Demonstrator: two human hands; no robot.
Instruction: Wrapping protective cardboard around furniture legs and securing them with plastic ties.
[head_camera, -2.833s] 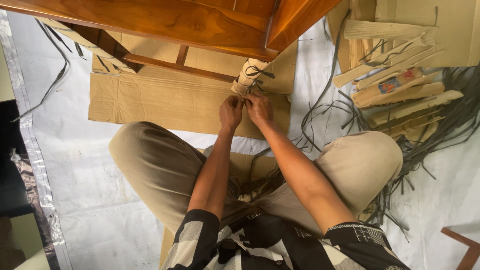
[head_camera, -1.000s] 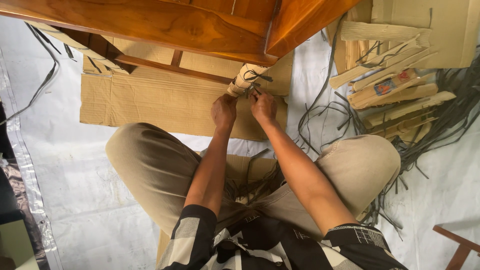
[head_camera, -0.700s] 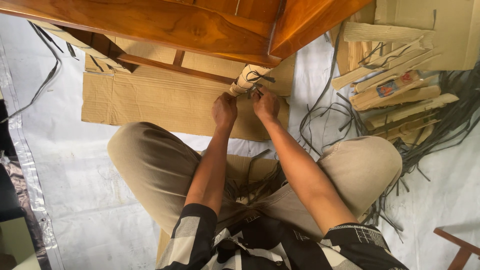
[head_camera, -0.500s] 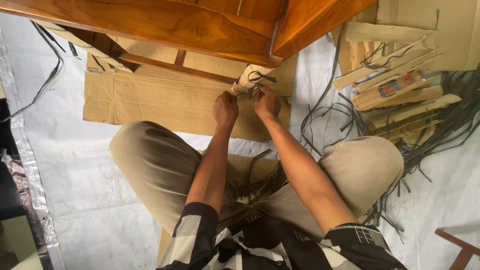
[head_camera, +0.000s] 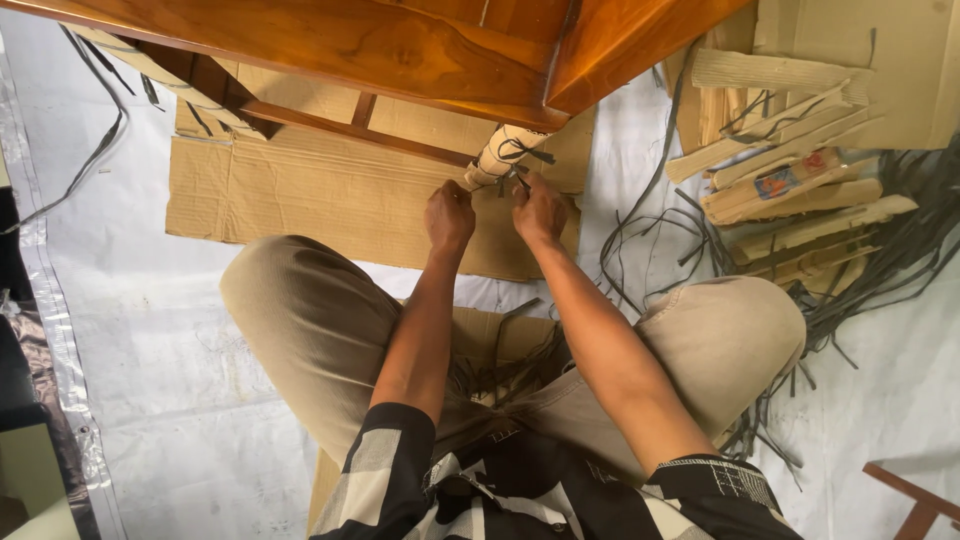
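Your left hand (head_camera: 449, 215) is clenched on the wrapped furniture leg (head_camera: 497, 156); your right hand (head_camera: 538, 208) pinches the dark strap (head_camera: 522, 152). The strap looks thin, limp and probably slippery, so grip it close to the stiff leg.

glossy wooden table (head_camera: 400, 50), matt cardboard sheet (head_camera: 300, 190)

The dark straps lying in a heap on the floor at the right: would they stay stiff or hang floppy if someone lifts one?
The dark straps would probably hang floppy: they lie in loose curls and loops across the white floor sheet. They look thin and narrow, so each is likely light. Being tangled together, one may drag others along.
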